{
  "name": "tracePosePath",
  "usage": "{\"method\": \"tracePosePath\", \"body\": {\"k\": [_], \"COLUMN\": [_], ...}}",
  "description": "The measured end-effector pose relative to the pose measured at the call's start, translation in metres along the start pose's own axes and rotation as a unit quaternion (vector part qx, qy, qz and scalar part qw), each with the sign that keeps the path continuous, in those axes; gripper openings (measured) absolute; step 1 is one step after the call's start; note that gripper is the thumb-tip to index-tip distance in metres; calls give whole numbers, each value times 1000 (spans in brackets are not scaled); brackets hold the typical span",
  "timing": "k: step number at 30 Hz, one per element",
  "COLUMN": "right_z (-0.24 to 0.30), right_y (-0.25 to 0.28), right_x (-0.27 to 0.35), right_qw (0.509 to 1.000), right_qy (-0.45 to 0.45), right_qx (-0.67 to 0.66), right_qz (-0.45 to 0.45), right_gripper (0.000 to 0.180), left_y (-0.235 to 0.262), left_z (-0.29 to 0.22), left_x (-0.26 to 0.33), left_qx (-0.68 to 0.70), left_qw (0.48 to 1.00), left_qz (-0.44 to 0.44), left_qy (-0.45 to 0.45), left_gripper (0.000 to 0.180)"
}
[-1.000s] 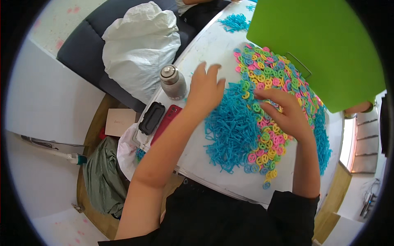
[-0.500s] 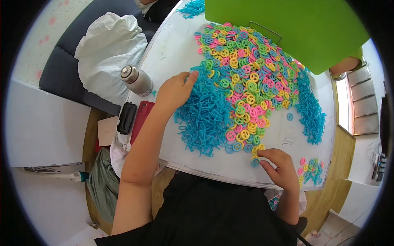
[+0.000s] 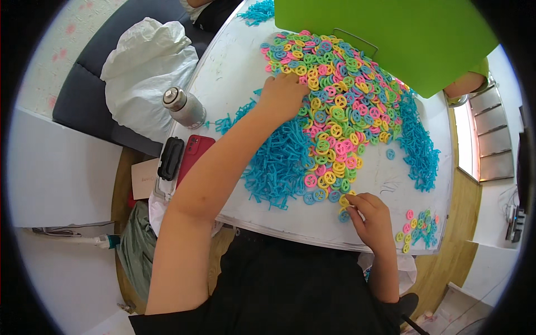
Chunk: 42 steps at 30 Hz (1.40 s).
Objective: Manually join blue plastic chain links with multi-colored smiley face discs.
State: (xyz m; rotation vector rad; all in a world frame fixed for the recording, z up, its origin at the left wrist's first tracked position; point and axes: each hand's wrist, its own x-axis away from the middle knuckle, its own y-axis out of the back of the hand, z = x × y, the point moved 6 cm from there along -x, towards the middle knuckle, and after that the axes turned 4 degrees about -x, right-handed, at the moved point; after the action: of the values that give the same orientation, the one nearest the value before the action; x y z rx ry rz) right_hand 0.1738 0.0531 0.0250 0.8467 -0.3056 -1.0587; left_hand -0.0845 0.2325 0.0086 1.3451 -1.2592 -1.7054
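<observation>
Your left hand point(image 3: 287, 95) lies spread, palm down, on the far side of the big heap of colourful plastic rings point(image 3: 335, 106), probably to pin it so nothing slides across the white table point(image 3: 234, 72). That heap sits mid-table under the green board point(image 3: 391, 33), with blue sticks point(image 3: 279, 167) bunched on its near side. Your right hand point(image 3: 371, 220) is curled at the near edge, fingertips pinching a yellow ring point(image 3: 344, 202) off the heap's tail, close in where it's easy to handle. Tiny sorted cluster point(image 3: 421, 226) sits just right of it
</observation>
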Motion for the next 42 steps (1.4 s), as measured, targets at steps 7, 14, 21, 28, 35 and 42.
{"method": "tracePosePath", "body": {"k": [7, 14, 21, 28, 35, 42], "right_z": [-11, -30, -24, -17, -30, 19], "right_y": [12, 7, -12, -30, -25, -6], "right_x": [19, 17, 35, 32, 33, -13], "right_qw": [999, 994, 987, 993, 931, 902], "right_qy": [-2, -105, -157, -111, -195, 54], "right_qx": [-9, -33, 20, 25, -306, -428], "right_qz": [-31, -20, -9, -38, 50, 13], "right_gripper": [23, 23, 31, 30, 17, 21], "left_y": [-12, 65, 91, 76, 71, 38], "left_z": [18, 41, 31, -65, -111, -129], "left_x": [-6, 36, 79, 139, 147, 141], "left_qx": [78, 255, 431, 636, 675, 861], "left_qw": [972, 949, 863, 753, 718, 474], "left_qz": [221, -178, -250, 80, 86, 109], "left_qy": [6, -46, 77, 145, 145, 151], "left_gripper": [17, 10, 9, 20, 28, 33]}}
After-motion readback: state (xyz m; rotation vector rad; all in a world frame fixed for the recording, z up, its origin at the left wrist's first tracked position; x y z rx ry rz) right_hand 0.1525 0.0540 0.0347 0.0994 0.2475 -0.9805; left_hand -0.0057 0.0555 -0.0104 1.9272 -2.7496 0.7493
